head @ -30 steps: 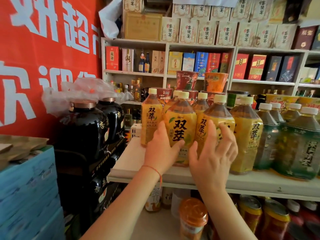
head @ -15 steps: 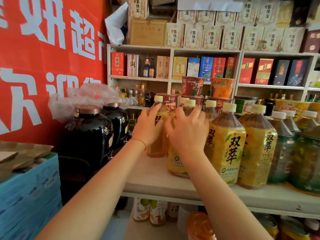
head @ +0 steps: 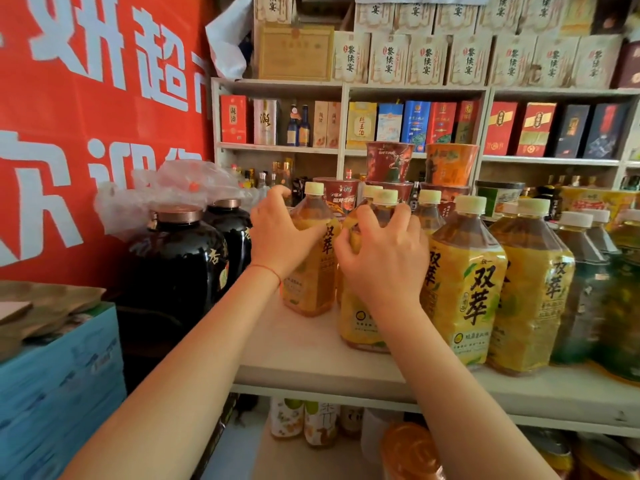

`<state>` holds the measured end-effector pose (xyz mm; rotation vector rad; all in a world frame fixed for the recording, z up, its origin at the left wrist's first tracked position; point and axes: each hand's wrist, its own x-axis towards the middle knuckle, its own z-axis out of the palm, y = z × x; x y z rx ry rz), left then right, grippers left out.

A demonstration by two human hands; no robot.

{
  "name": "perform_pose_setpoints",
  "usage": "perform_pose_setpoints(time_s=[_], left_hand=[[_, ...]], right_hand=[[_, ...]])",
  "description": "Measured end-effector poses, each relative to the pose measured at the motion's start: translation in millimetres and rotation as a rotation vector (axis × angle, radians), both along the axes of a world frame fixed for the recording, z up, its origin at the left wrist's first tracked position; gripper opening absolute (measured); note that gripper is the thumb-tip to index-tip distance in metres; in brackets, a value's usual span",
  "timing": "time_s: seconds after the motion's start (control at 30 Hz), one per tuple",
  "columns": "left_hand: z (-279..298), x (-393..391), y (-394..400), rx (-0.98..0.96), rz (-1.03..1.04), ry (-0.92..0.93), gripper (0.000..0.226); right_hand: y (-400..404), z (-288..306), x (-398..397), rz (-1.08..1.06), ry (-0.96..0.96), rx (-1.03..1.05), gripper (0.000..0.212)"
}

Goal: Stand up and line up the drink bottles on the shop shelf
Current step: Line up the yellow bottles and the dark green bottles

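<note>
The person is working at the left end of the row of yellow tea bottles on the white shop shelf (head: 311, 362). The left hand (head: 280, 233) is wrapping around the shoulder of the leftmost tea bottle (head: 313, 271), which is standing upright and set back from the shelf edge. The right hand (head: 384, 261) is curling its fingers over the shoulder of the next tea bottle (head: 360, 327), also upright and nearer the front edge. Both hands are clamped on their bottles. To do this step well, the person is probably best sliding each bottle rather than lifting it, keeping the bases flat, drawing the leftmost one forward level with its neighbours (head: 465, 285), and turning the labels outward without bumping the black jars (head: 176, 261) just beside.
</note>
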<state>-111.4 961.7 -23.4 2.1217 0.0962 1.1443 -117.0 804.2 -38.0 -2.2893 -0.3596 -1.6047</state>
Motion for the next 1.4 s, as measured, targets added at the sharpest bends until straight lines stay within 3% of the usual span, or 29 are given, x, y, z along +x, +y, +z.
perform_pose_setpoints(time_s=[0.13,0.27,0.37,0.5,0.6,0.67,0.87,1.07,1.13,1.2,1.3,1.4], left_hand=[[-7,9,1,-0.250,-0.277,0.171,0.088],[-8,8,1,-0.126,-0.189,0.230,0.098],[-5,1,0,-0.068,-0.145,0.293,0.087],[-12,-4,-1,-0.365,-0.349,0.247,0.057],[-15,-3,-4,-0.538,-0.480,0.243,0.062],[-13,-5,-4,-0.541,-0.517,0.237,0.062],[-7,-11,-2,-0.463,-0.489,0.254,0.032],[-5,-20,-7,-0.356,-0.444,0.267,0.060],[-2,-30,-8,-0.331,-0.471,0.279,0.044],[-6,-44,-4,-0.416,-0.483,0.281,0.032],[-23,-43,7,-0.636,-0.480,0.337,0.034],[-33,-45,4,-0.773,-0.593,0.323,0.050]], right_hand=[[1,0,-2,-0.005,0.020,-0.016,0.036],[-1,2,-4,-0.005,0.026,-0.028,0.036],[-4,7,-4,0.021,0.026,-0.058,0.032],[-12,17,-3,0.084,0.061,-0.052,0.034],[-12,19,-5,0.144,0.101,-0.022,0.032],[-11,22,-8,0.189,0.124,0.015,0.037],[-18,29,-27,0.290,0.067,0.014,0.041],[4,33,-60,0.385,0.033,0.063,0.038],[20,34,-66,0.365,0.068,0.057,0.040],[34,33,-68,0.365,0.133,0.083,0.041],[43,31,-72,0.406,0.113,0.113,0.037],[29,26,-77,0.726,0.218,0.305,0.042]])
